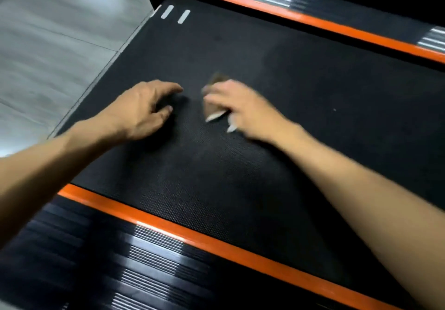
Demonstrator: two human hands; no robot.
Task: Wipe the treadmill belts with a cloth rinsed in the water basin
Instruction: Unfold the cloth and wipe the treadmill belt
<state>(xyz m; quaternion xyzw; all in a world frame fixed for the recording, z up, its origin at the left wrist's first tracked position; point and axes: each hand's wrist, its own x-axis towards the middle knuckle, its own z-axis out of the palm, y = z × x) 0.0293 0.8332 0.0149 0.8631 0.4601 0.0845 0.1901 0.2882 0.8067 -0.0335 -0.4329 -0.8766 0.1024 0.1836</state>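
Note:
A black textured treadmill belt (pixel 277 88) fills the middle of the head view. My right hand (pixel 243 110) lies on the belt over a small brown cloth (pixel 218 79); its fingers curl around the cloth, and pale cloth corners stick out underneath. The hand and cloth are blurred. My left hand (pixel 142 107) rests on the belt just left of the cloth with its fingers loosely spread, holding nothing. No water basin is in view.
Orange strips (pixel 168 223) run along both sides of the belt, with black ribbed side rails (pixel 96 256) beyond them. Three white marks (pixel 175 14) sit near the belt's far left end. Grey floor tiles (pixel 48 45) lie to the left.

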